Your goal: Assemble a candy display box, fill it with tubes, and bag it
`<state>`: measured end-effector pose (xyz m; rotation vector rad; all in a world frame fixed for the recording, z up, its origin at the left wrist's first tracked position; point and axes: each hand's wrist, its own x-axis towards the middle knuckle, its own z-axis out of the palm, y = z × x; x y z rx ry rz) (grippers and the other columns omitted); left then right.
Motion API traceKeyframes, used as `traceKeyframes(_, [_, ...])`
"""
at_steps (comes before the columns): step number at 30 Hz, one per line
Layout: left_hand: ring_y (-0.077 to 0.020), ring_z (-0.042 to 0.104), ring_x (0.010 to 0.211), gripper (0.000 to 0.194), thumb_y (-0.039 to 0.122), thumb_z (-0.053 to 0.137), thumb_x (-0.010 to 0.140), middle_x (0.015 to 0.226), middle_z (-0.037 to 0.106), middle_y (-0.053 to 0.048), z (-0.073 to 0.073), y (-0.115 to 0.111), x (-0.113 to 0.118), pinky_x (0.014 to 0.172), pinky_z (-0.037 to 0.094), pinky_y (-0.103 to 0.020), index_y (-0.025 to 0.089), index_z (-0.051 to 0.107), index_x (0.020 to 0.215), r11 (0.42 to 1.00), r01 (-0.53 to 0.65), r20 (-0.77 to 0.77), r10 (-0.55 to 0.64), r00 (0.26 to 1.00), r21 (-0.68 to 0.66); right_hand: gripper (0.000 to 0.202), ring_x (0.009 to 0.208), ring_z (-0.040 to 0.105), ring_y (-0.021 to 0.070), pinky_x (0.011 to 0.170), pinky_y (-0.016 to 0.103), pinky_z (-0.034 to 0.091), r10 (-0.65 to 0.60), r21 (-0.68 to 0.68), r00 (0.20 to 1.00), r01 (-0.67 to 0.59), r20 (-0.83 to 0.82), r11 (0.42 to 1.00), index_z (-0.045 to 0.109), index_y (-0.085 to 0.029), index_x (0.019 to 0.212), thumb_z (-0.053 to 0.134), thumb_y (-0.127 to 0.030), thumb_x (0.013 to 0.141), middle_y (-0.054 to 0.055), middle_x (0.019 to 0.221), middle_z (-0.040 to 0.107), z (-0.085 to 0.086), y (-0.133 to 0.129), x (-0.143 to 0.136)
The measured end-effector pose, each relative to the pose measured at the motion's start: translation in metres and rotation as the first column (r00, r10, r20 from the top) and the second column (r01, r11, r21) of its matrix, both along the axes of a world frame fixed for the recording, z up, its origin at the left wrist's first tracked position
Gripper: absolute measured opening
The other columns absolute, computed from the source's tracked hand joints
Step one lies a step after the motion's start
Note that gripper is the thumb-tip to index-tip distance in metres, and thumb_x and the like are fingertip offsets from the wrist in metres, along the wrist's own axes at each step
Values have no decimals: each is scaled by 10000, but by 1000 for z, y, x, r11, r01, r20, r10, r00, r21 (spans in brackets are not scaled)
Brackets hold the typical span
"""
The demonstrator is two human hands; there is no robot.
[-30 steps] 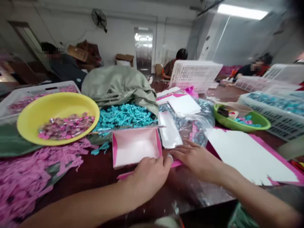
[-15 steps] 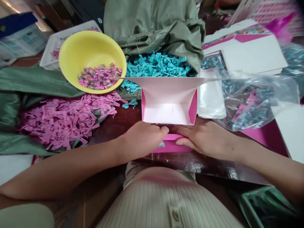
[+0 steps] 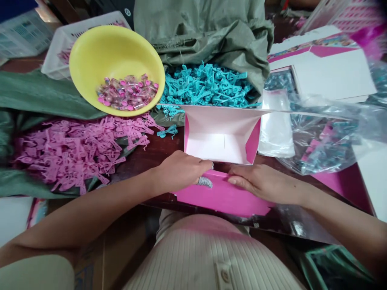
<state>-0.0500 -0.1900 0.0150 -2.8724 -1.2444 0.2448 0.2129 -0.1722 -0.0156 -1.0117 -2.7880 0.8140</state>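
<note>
In front of me is a cardboard box (image 3: 219, 139), pink outside and white inside, with its open side facing me. Its pink front panel (image 3: 225, 197) slopes toward my body. My left hand (image 3: 181, 171) grips the panel's upper edge on the left, fingers curled behind it. A silvery glittery covering (image 3: 205, 182) wraps the left thumb. My right hand (image 3: 261, 183) pinches the same edge further right, thumb on the near face. The fingers of both hands are partly hidden behind the panel.
Pink plastic pieces (image 3: 75, 153) lie on green sheeting at left. A yellow bowl (image 3: 111, 48) holds small clear-and-pink items. Turquoise pieces (image 3: 205, 86) spill from a sack (image 3: 205, 24). Clear plastic bags (image 3: 276, 125), a filled bag (image 3: 329, 141) and flat white cardboard (image 3: 329, 74) are at right.
The pink front panel now shows much more of its face, tilted toward me. Both hands keep hold of its edge, and my left thumb has come into view. The camera view has shifted slightly.
</note>
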Motion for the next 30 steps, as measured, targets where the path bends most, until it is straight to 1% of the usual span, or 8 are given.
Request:
traceKeyframes(7, [-168, 665, 683, 411, 600, 554, 964, 790, 722, -1, -10, 3, -12, 511, 196, -300, 197, 635, 942, 998, -52, 74, 50, 996, 24, 523, 550, 622, 140, 510, 253, 364, -39, 233, 997, 55, -72, 971, 654, -207, 931, 318, -585, 1065, 20, 718, 703, -16, -4, -8])
traceKeyframes(11, [-162, 624, 626, 165, 269, 520, 982, 720, 691, 2, -9, 1, -16, 522, 265, -281, 198, 669, 978, 992, -84, 92, 75, 993, 98, 569, 522, 632, 168, 491, 278, 316, -125, 529, 991, 126, -37, 839, 662, -181, 943, 300, -604, 1060, 46, 702, 717, -24, -6, -16])
traceKeyframes(13, [-173, 649, 675, 188, 165, 491, 958, 743, 705, -9, -8, 1, -19, 539, 290, -274, 194, 672, 1000, 987, -86, 70, 77, 995, 136, 575, 527, 642, 174, 486, 283, 297, -142, 610, 990, 128, -26, 782, 666, -173, 940, 292, -592, 1065, 55, 723, 729, -26, -6, -19])
traceKeyframes(20, [-202, 711, 848, 440, 568, 511, 992, 906, 761, -57, -22, -8, -57, 774, 481, -289, 169, 690, 941, 978, -175, 315, 133, 940, 111, 501, 558, 652, 175, 504, 285, 312, -62, 618, 998, 49, -1, 784, 684, -175, 952, 351, -528, 1077, 52, 714, 731, -38, 1, -9])
traceKeyframes(22, [-210, 716, 951, 378, 502, 527, 1003, 1000, 772, -72, -21, -26, -70, 860, 506, -306, 171, 708, 1029, 930, -335, 546, 206, 812, 148, 498, 496, 608, 171, 500, 295, 295, -82, 654, 996, 92, -46, 751, 688, -178, 914, 362, -517, 1077, 41, 638, 692, -35, 2, -4])
traceKeyframes(24, [-198, 721, 923, 272, 402, 560, 997, 998, 778, -64, -16, -53, -77, 825, 533, -298, 189, 717, 1059, 806, -571, 787, 248, 565, 157, 485, 466, 581, 171, 502, 302, 300, -115, 677, 985, 171, -128, 716, 692, -181, 901, 379, -509, 1073, 34, 588, 656, -24, 0, -2])
traceKeyframes(26, [-175, 710, 746, 262, 361, 531, 1007, 871, 773, -47, -9, -83, -76, 676, 543, -275, 205, 736, 957, 723, -691, 914, 275, 297, 6, 428, 505, 607, 183, 518, 306, 335, -156, 687, 961, 274, -230, 673, 698, -190, 932, 422, -489, 1065, 44, 621, 673, -8, -8, -9])
traceKeyframes(30, [-201, 696, 684, 389, 543, 521, 981, 837, 750, -77, -10, -124, -57, 572, 572, -307, 222, 735, 1037, 740, -497, 868, 493, -58, -453, 219, 677, 672, 195, 610, 316, 444, 8, 724, 956, 216, -293, 655, 705, -219, 1023, 546, -370, 1026, 59, 851, 759, 17, -43, -53])
